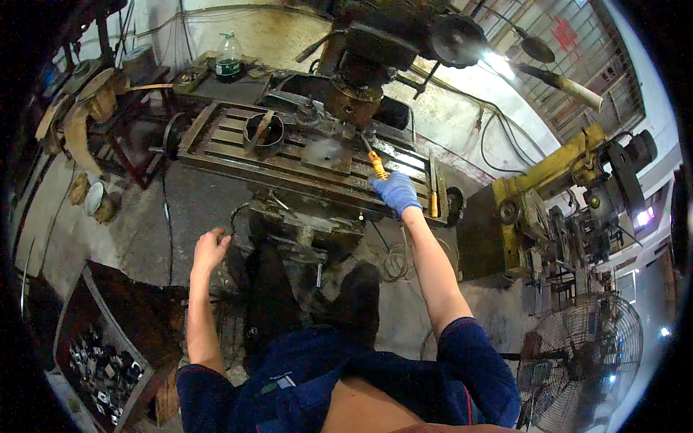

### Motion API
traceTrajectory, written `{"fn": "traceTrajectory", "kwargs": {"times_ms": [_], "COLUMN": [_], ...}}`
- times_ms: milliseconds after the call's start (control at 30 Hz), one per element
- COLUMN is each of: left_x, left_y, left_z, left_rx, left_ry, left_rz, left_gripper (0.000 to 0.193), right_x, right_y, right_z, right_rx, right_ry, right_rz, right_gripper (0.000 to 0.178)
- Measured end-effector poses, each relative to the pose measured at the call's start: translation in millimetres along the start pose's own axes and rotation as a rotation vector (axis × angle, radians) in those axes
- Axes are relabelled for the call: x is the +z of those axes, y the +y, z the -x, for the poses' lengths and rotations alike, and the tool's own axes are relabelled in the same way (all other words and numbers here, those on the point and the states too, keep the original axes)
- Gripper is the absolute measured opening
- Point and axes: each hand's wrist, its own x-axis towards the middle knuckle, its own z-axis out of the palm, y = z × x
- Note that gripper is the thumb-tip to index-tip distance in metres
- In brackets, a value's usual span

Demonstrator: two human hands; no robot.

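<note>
In a blue glove, my right hand (397, 191) is closed around a yellow-handled tool (376, 164) over the milling machine's slotted table (238, 155). The tool's thin dark end points up toward the machine's spindle head (352, 101); its tip is hard to make out. Just left of it, a pale round shape (323, 153) sits on a metal block, smeared in the picture. My bare left hand (210, 249) hangs in the air left of the machine, fingers loosely bent and apart, holding nothing.
A round pan (265, 136) with a flat stick across it rests on the table's left part. Another yellow-handled tool (434, 202) lies at its right end. A bin of small metal parts (105, 368) stands lower left, a fan (581, 361) lower right, a yellow machine (516, 195) on the right.
</note>
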Motion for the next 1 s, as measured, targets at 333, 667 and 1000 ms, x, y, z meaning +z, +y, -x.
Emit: {"fn": "traceTrajectory", "kwargs": {"times_ms": [333, 667, 1000], "left_x": [52, 65, -84], "left_y": [90, 90, 118], "left_z": [-17, 12, 155], "left_rx": [-0.137, -0.253, -0.106], "left_ry": [-0.331, -0.27, -0.05], "left_rz": [1.342, 1.647, 1.114], "left_gripper": [0.026, 0.029, 0.023], "right_x": [16, 55, 27], "right_y": [-10, -7, -35], "right_z": [126, 151, 163], "right_rx": [-0.681, -0.571, -0.928], "right_ry": [-0.476, -0.485, -0.65], "right_rz": [-0.388, -0.479, -0.464], "right_gripper": [0.048, 0.038, 0.033]}}
